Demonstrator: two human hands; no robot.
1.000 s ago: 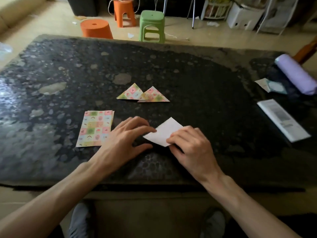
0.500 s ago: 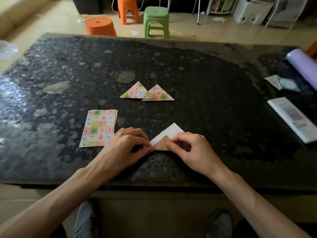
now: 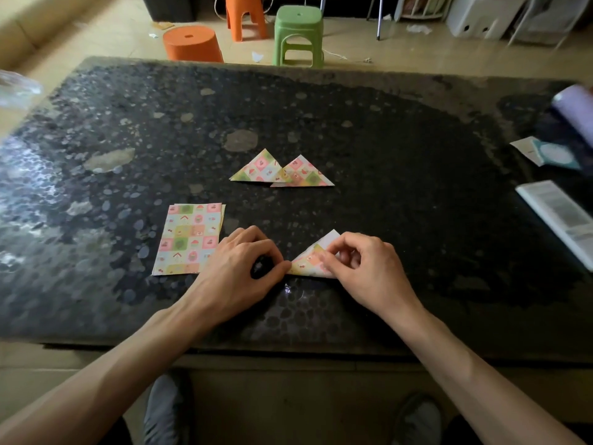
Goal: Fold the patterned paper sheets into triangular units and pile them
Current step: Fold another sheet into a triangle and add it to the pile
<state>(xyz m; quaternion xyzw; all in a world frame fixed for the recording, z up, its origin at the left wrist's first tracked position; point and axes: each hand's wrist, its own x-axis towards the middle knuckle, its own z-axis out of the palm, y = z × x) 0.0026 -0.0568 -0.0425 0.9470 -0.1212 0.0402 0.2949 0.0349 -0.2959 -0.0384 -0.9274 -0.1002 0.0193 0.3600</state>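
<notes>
1. A half-folded pastel-checked paper sheet (image 3: 308,264) lies on the near middle of the dark speckled stone desk (image 3: 401,149), between the two hands. It forms a triangle, and its plain white underside shows at the top tip.
2. The left hand (image 3: 237,271) has its fingers curled. Its grip is narrow: thumb and forefinger tips meet on the sheet's left corner, low against the desk.
3. The right hand (image 3: 364,268) also has a narrow grip. Its thumb and forefinger pinch the patterned flap on the sheet's right half, and the other fingers are curled behind.
4. A flat stack of unfolded pastel-checked paper sheets (image 3: 189,239) lies just left of the left hand, its edges slightly fanned.
5. Farther back, near the desk's centre, lie two finished pastel triangular paper units. The right unit (image 3: 303,175) overlaps the near corner of the left unit (image 3: 256,168).
6. Along the right edge of the desk are a white printed booklet (image 3: 558,216), a small teal-and-white card (image 3: 547,154) and a blurred lilac roll (image 3: 576,107).
7. On the floor beyond the desk stand a round orange plastic stool (image 3: 192,43) and a green plastic stool (image 3: 298,33).
8. Two grey shoes (image 3: 163,409) show below the near edge.
</notes>
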